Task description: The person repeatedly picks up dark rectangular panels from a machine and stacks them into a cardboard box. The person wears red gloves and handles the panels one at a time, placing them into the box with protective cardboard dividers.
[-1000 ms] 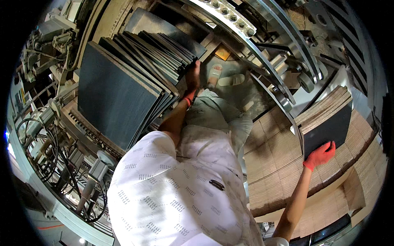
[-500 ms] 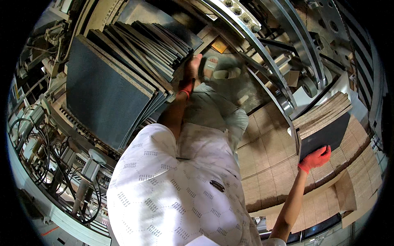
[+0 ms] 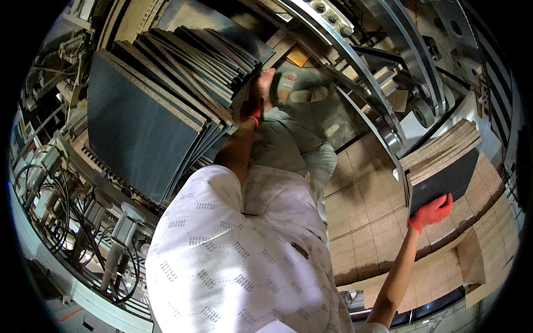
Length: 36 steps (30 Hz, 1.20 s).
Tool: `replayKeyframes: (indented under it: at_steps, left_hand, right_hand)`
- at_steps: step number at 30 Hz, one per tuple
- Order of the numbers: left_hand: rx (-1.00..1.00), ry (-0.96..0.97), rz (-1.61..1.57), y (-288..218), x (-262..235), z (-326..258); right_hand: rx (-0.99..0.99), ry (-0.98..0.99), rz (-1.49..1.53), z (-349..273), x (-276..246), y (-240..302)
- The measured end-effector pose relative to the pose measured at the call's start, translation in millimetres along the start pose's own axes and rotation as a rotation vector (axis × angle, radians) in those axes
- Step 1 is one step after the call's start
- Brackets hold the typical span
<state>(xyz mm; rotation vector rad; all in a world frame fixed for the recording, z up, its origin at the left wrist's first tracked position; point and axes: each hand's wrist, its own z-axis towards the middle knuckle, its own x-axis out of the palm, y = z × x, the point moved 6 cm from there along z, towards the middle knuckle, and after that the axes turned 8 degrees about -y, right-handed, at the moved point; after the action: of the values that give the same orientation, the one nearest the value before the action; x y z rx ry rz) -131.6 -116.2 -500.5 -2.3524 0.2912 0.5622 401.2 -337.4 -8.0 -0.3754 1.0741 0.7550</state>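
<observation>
My right hand (image 3: 431, 212), in a red glove, is closed at the near lower edge of a dark-faced board (image 3: 447, 175). That board stands tilted against a short stack of brown boards (image 3: 440, 151) at the right. My left hand (image 3: 251, 112), also gloved in red, is low beside my leg, close to the ends of a leaning row of boards (image 3: 216, 91). Shadow hides its fingers, so its grip does not show. Large dark panels (image 3: 147, 122) with speckled edges form the near end of that row.
Brown boards lie in close rows (image 3: 361, 233) under the right-hand stack. A cardboard flap (image 3: 472, 261) rises near my right forearm. Curved metal rails (image 3: 355, 83) and a roller (image 3: 423, 112) stand ahead on the right. Machinery with cables (image 3: 119, 233) fills the left side.
My right hand and the board stack beside it have shifted slightly right in the picture. My left hand stays by the leaning row, slightly lowered.
</observation>
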Motion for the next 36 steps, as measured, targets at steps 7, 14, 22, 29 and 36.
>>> replayKeyframes:
  at_steps: [7, 14, 22, 29, 36]
  left_hand:
    - [0.224, 0.19, -0.457, -15, 9, -20]
    - [-0.026, 0.273, -0.095, -34, 3, -24]
    - [0.423, 0.271, -0.364, 46, 33, 8]
    - [0.134, 0.335, -0.4, 6, 15, -15]
    - [0.213, 0.289, -0.43, 18, 20, -10]
  right_hand:
    - [0.002, -0.016, 0.032, -1, 2, -2]
    - [0.011, -0.005, 0.012, -4, -1, -8]
    - [0.009, -0.007, 0.061, 4, 6, 1]
    - [-0.022, -0.01, 0.014, -3, -2, 0]
    - [-0.023, -0.003, 0.006, 0, 1, -7]
